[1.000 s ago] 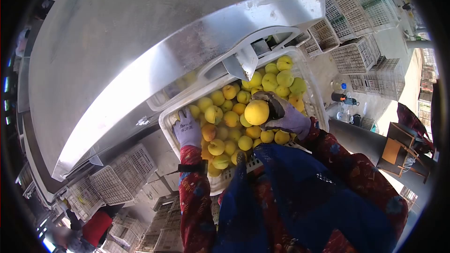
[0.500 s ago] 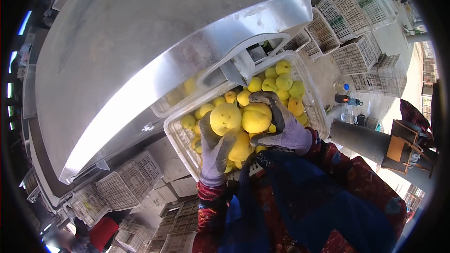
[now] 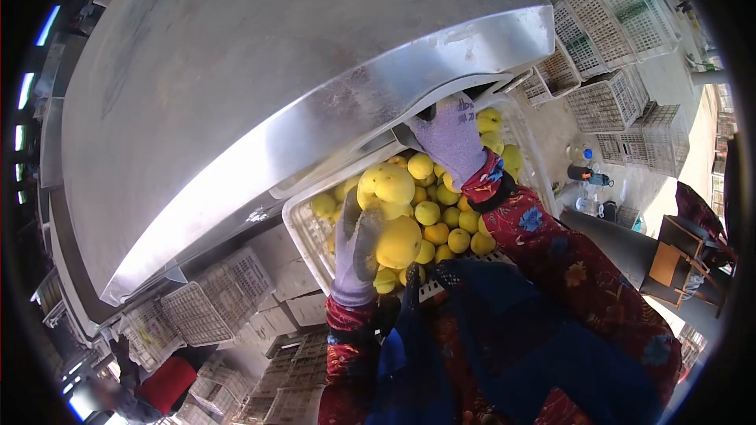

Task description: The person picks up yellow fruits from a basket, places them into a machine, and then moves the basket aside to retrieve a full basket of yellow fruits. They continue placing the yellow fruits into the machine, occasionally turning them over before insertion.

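Note:
My left hand (image 3: 354,256), in a purple and grey glove, is wrapped round yellow fruits (image 3: 398,242) above the crate. The larger fruits in that hand partly overlap one another. My right hand (image 3: 451,134), gloved the same way, reaches under the curved metal edge, at a grey opening; its fingertips are hidden there. Below both hands, a white plastic crate (image 3: 305,251) holds several smaller yellow and greenish fruits (image 3: 435,234). The crate lies against the metal surface (image 3: 299,47).
Stacked white crates (image 3: 610,20) stand at the upper right, more crates (image 3: 209,307) at the lower left. Bottles (image 3: 581,153) are on the floor at right, near a wooden chair (image 3: 669,264). A person in red and black (image 3: 165,386) is at the bottom left.
My right hand has let go of a large yellow fruit and moved up under the metal edge. My left hand stays above the crate, still with fruits.

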